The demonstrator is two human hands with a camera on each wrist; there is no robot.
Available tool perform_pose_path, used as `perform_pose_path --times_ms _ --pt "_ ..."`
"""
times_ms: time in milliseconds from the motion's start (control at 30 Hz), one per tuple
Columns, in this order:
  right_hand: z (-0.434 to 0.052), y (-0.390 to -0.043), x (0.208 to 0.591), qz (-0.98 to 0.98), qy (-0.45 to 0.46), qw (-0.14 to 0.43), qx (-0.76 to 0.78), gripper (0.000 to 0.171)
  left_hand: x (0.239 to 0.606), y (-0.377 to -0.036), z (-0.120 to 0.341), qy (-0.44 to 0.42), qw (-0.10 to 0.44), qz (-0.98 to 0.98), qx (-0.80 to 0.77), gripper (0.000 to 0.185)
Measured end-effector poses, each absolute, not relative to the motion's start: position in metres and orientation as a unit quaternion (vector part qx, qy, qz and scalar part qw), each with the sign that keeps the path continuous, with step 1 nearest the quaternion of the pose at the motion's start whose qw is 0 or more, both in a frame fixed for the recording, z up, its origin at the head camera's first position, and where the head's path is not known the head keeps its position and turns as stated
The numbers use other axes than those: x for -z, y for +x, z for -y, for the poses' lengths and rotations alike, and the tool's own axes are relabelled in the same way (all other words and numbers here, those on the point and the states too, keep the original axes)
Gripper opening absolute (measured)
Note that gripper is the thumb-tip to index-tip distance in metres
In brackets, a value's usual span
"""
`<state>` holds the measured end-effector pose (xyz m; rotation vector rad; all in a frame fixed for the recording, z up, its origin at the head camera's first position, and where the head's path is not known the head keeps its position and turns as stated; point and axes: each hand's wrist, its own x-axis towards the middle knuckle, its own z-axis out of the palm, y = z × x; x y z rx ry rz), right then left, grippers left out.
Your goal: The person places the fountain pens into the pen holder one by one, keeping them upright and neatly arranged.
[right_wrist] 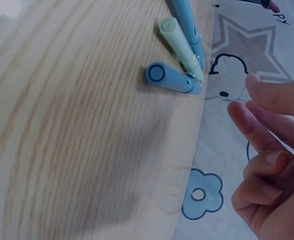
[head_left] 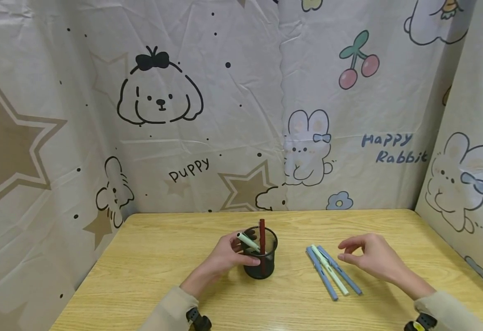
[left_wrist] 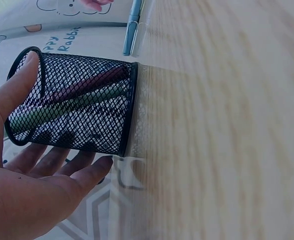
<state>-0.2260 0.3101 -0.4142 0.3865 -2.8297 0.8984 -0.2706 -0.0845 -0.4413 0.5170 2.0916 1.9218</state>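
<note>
Landmark: black mesh pen cup (head_left: 260, 257), stood upright on the wooden surface (head_left: 150, 271), near its middle.
Cup contents: one pale green pen (head_left: 248, 242) leant toward the left rim and one dark red pen (head_left: 261, 239) stood nearly upright; both are seen through the mesh in the left wrist view.
Left hand (head_left: 229, 257): placed against the left wall of the cup; fingers (left_wrist: 62, 162) are wrapped loosely round the mesh, thumb laid along the rim.
Right hand (head_left: 370, 259): held to the right of the cup, just above the surface; fingers (right_wrist: 259, 125) are apart and lightly bent, nothing is held.
Loose pens: two blue pens (head_left: 322, 274) and a second pale green pen (head_left: 329, 270), laid side by side right of the cup, between it and the right hand.
Step in hand: judged to be the filling of the cup, which is steadied meanwhile.
Next move calls for: a pinch on one loose pen, lifted clear of its neighbours.
Backdrop: cartoon-printed cloth (head_left: 163, 105) hung behind the cup.
</note>
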Motion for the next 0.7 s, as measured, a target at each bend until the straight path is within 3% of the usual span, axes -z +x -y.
perform_pose_path --times_ms 700 --pt "-0.323 -0.226 0.427 0.939 0.164 0.018 -0.301 0.035 0.441 -0.271 0.085 0.178 0.13 -0.715 -0.663 0.077"
